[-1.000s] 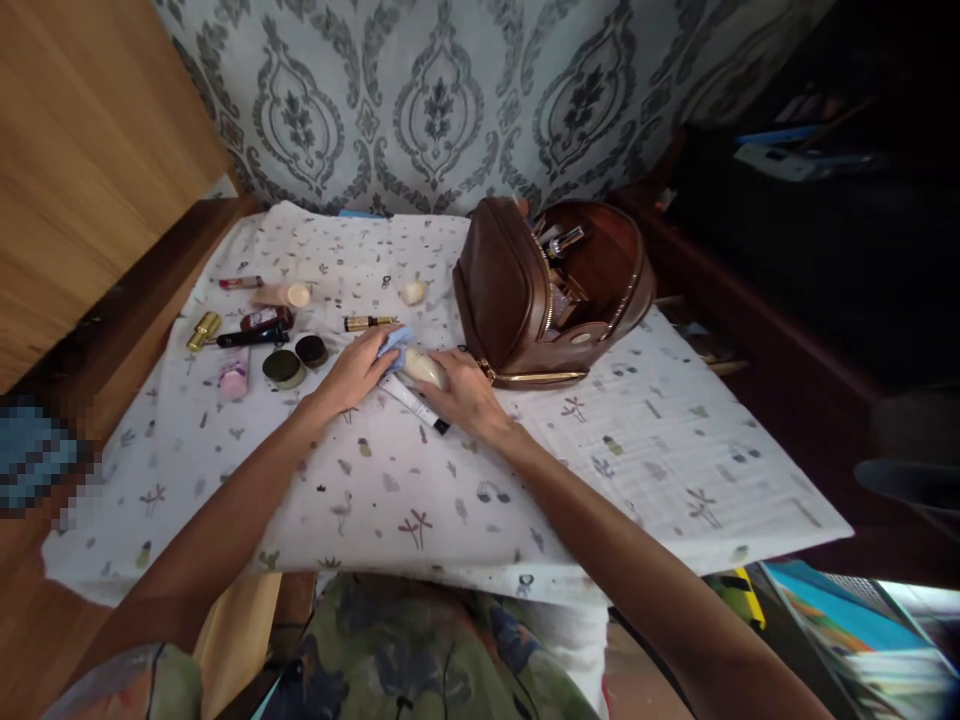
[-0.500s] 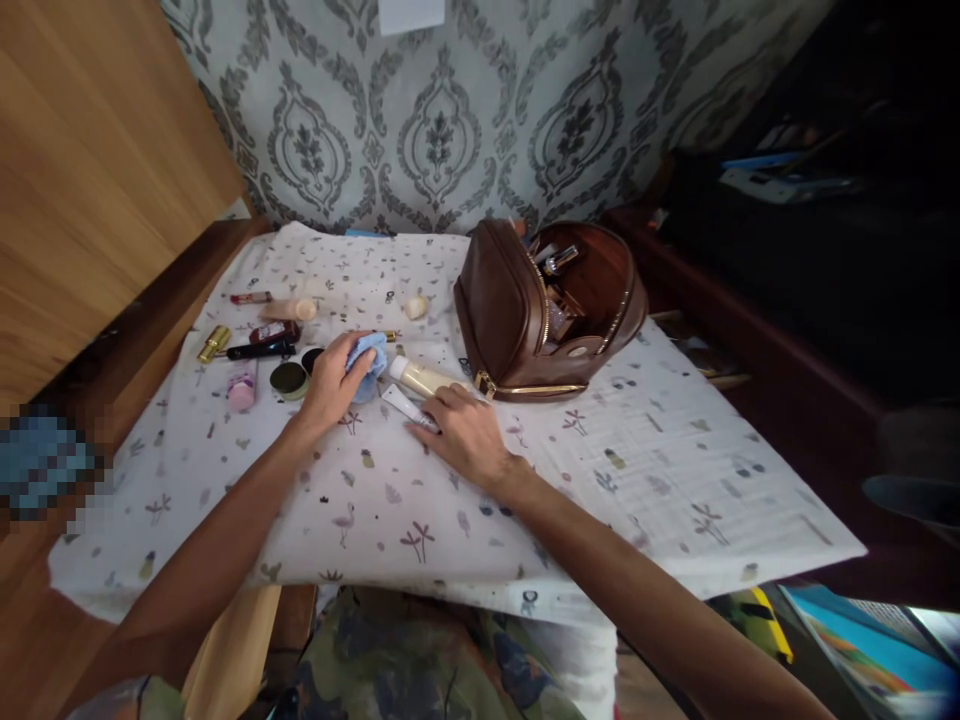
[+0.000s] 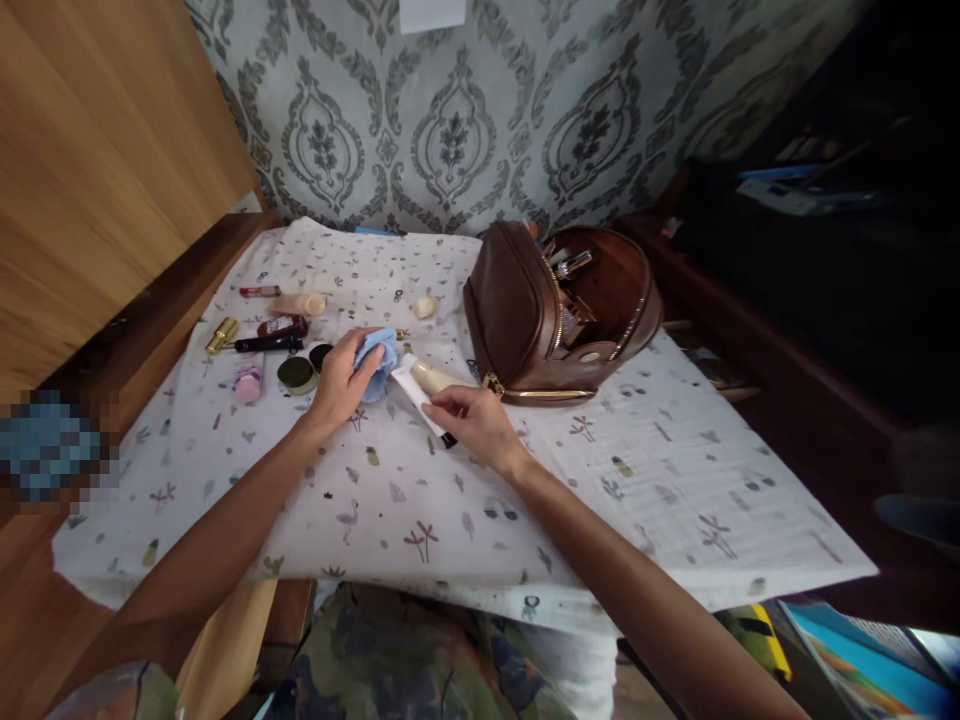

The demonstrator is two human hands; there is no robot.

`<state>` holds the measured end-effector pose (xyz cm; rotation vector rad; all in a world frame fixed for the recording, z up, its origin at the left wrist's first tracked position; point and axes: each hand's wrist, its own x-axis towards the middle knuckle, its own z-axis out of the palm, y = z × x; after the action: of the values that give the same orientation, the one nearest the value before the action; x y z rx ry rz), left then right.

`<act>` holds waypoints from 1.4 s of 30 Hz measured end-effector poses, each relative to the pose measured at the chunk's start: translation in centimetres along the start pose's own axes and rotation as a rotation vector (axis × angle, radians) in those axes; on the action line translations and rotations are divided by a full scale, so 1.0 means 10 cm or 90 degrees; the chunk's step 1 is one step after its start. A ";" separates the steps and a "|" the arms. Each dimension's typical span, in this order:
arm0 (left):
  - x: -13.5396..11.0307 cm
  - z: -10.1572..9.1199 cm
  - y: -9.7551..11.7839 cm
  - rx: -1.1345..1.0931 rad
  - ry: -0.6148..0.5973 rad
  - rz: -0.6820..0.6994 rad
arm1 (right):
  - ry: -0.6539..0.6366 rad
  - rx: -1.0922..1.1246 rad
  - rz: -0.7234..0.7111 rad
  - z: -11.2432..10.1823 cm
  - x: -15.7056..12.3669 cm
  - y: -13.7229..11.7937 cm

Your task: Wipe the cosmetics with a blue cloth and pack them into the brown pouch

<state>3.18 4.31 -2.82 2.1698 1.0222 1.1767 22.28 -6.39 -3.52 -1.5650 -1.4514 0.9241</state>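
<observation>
My left hand [image 3: 343, 382] is closed around a crumpled light blue cloth [image 3: 381, 358]. Between the fingers of my right hand [image 3: 480, 428] is a white squeeze tube [image 3: 417, 398] with a black cap, its flat end close to the cloth. Just behind it a cream-coloured tube [image 3: 433, 376] lies on the table, partly hidden by the white tube and my right hand. A small gold-tipped item [image 3: 403, 334] pokes out beyond the cloth, mostly covered.
An unzipped brown cosmetic bag [image 3: 517, 310] with several items inside stands at the back right. Left lie a green-lidded jar [image 3: 296, 374], a pink bottle [image 3: 248, 380], a black tube [image 3: 268, 343], a gold lipstick [image 3: 223, 336] and a beige tube [image 3: 298, 304]. A patterned cloth [image 3: 465, 540] covers the table.
My right hand has picked up the white tube and turned it, so its black cap now shows. The blue cloth stays in my left hand. The view has shifted slightly.
</observation>
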 end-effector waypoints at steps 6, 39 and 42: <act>-0.07 0.04 0.12 -0.138 -0.045 -0.075 | -0.059 0.475 0.083 -0.07 0.04 0.00; -0.12 0.01 0.24 -0.214 -0.264 -0.178 | 0.129 0.524 -0.043 -0.05 0.04 -0.02; -0.11 0.02 0.22 -0.228 -0.249 -0.211 | 0.128 0.495 -0.058 -0.04 0.04 -0.01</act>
<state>3.82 2.05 -1.95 1.7696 0.8748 0.6838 22.67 -5.98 -3.24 -0.9651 -0.8501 1.0690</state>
